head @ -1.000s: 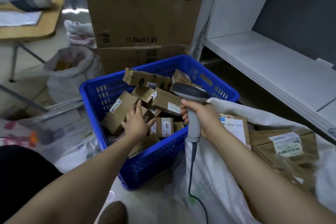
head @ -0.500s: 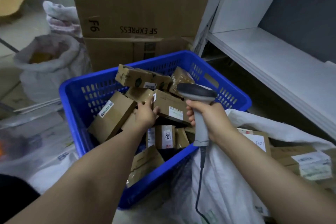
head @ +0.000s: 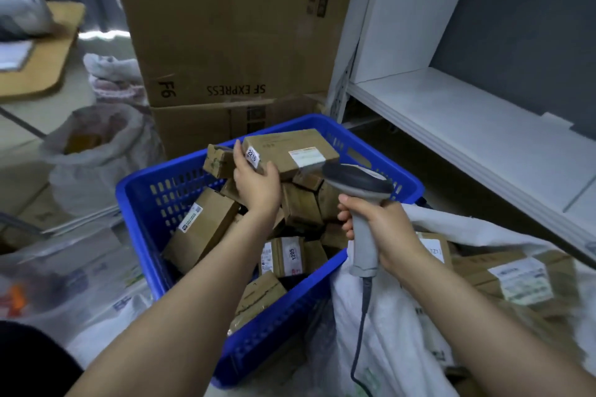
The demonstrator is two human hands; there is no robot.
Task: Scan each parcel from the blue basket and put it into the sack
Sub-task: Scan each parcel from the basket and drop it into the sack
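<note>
My left hand (head: pixel 256 182) grips the near left end of a flat brown parcel (head: pixel 290 151) with white labels, held up above the blue basket (head: pixel 142 203). Several cardboard parcels fill the basket, one marked 1205 (head: pixel 283 256). My right hand (head: pixel 379 229) grips the handle of a grey barcode scanner (head: pixel 356 179); its head points at the raised parcel's label from just below and to the right. The white sack (head: pixel 387 332) lies open at the right against the basket, with labelled parcels (head: pixel 516 277) inside.
Big SF Express cartons (head: pixel 232 26) stand behind the basket. A white shelf unit (head: pixel 467 113) runs along the right. Another white sack (head: pixel 93 151) sits on the floor at left, below a wooden table (head: pixel 48 51). The scanner's cable (head: pixel 361 332) hangs down over the sack.
My left hand took hold of a flat parcel in the basket and lifted it up in front of the scanner. My right hand kept the scanner nearly still.
</note>
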